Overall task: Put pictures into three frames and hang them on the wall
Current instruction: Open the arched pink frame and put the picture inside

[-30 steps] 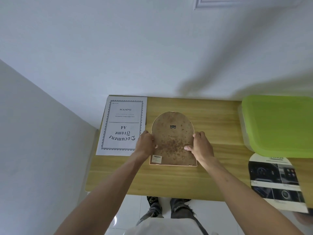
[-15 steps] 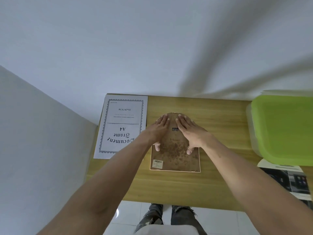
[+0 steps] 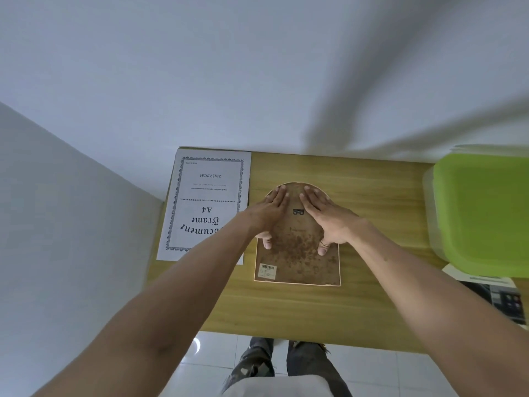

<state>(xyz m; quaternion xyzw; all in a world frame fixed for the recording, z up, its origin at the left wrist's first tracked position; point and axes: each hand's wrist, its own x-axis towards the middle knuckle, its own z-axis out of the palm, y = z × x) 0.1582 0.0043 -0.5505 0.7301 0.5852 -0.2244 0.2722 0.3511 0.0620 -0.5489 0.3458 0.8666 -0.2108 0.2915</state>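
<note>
The arched frame (image 3: pixel 297 253) lay face down on the wooden table (image 3: pixel 286 308), brown backing up. Both hands were flat on its rounded top, fingers straight: left hand (image 3: pixel 270 213) just left of the little metal hanger (image 3: pixel 298 212), right hand (image 3: pixel 326 219) just right of it. A "Document Frame A4" sheet (image 3: pixel 209 202) sat left of the frame, a green-lidded box (image 3: pixel 483 213) well off to its right.

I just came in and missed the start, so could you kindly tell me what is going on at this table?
A person is working on an arched picture frame lying face down on the wooden table. The left hand and right hand press flat on its brown backing, fingers straight near the curved top. A Document Frame sheet lies left, a green-lidded box right.
</note>
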